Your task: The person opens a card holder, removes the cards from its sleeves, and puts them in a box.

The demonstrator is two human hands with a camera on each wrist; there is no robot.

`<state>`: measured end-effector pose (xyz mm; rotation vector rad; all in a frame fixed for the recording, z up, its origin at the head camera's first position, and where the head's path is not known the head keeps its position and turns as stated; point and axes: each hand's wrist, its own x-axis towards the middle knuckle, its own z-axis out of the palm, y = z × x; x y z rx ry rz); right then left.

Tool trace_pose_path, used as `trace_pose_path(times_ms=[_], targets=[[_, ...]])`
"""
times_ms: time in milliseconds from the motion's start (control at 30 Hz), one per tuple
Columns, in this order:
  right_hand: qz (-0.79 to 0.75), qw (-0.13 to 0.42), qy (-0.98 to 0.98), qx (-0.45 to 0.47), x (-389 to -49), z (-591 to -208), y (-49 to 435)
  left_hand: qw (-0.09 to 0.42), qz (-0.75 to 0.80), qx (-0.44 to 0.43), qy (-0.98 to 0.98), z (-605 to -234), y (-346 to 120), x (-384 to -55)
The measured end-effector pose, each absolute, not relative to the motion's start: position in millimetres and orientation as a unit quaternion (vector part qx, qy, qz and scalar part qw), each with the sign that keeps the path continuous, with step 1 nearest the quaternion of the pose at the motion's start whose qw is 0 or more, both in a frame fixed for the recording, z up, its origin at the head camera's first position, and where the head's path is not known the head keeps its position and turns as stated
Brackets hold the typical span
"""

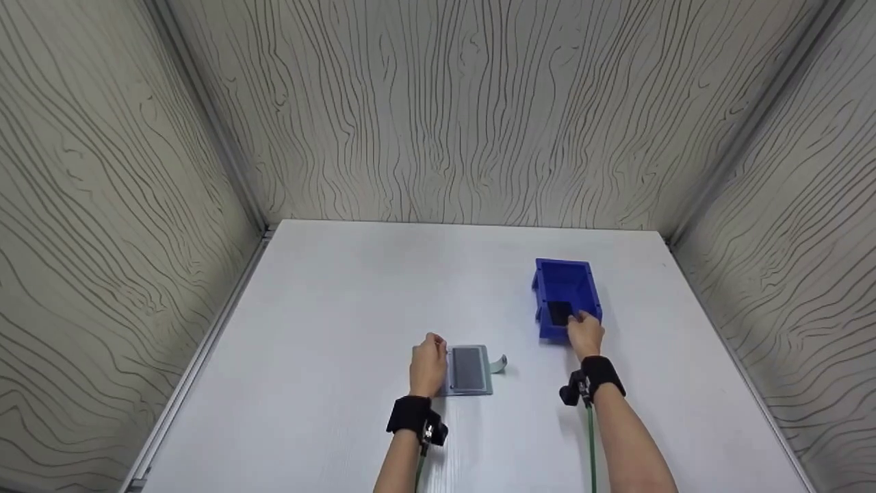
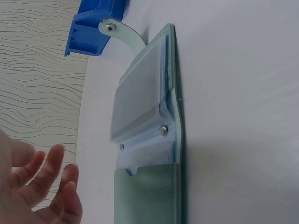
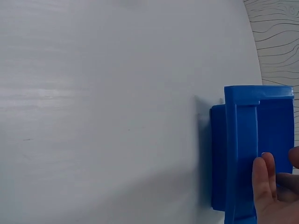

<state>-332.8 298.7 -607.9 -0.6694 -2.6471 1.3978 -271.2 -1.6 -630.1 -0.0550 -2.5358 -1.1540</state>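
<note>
A pale green card holder [image 1: 469,370] lies opened out on the white table, its clear plastic sleeves [image 2: 140,93] showing. Its strap with a metal snap [image 2: 110,28] sticks out to the right. My left hand [image 1: 428,366] hovers at the holder's left side, fingers loosely bent and nothing in them. Over the near end of a blue bin [image 1: 567,274], my right hand [image 1: 586,335] pinches a flat black card [image 1: 559,313] at its edge. In the right wrist view, the fingers [image 3: 264,184] reach over the bin's side and the card is mostly hidden.
The white table [image 1: 342,294] is bounded by wood-patterned panels [image 1: 438,137] at the back and both sides. Black wrist bands [image 1: 602,376] carry small cameras, and a green cable [image 1: 591,445] runs along the right forearm.
</note>
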Motion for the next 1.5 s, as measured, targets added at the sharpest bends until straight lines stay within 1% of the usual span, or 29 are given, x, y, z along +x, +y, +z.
trace_pose_path(times_ms=[133,300,367,533,667,800,933,1067,1267,1500], targets=[[0.463,0.066,-0.859,-0.209,-330.8,-603.8,292.8,0.176,-0.409,-0.022,-0.895,-631.2,-2.0,-270.5],[0.471,0.138,-0.851,-0.188,-325.0,-593.1,274.9,0.167,-0.405,-0.017,-0.899,-630.3,-1.3,-269.9],[0.468,0.166,-0.853,-0.163,-321.0,-587.6,263.0,0.162,-0.404,-0.015,-0.900,-629.0,-1.3,-269.9],[0.447,0.183,-0.873,-0.066,-306.7,-577.2,227.4,0.141,-0.402,-0.009,-0.905,-627.6,-0.7,-269.5],[0.429,0.180,-0.885,0.005,-295.0,-580.8,201.3,0.139,-0.400,-0.010,-0.906,-628.1,-0.7,-269.2],[0.428,0.156,-0.889,0.033,-284.9,-593.7,182.7,0.145,-0.399,-0.016,-0.906,-631.1,-1.1,-269.0],[0.432,0.122,-0.893,0.035,-277.4,-607.1,171.3,0.139,-0.398,-0.021,-0.907,-634.5,-1.7,-268.5],[0.426,0.100,-0.899,0.030,-274.0,-618.1,165.7,0.135,-0.397,-0.020,-0.908,-637.5,-2.0,-268.3],[0.404,0.084,-0.910,0.035,-273.5,-629.0,162.8,0.136,-0.401,-0.020,-0.906,-638.8,-0.5,-267.9],[0.405,0.072,-0.911,0.037,-273.6,-633.2,161.9,0.158,-0.394,-0.036,-0.905,-639.7,1.3,-268.3]])
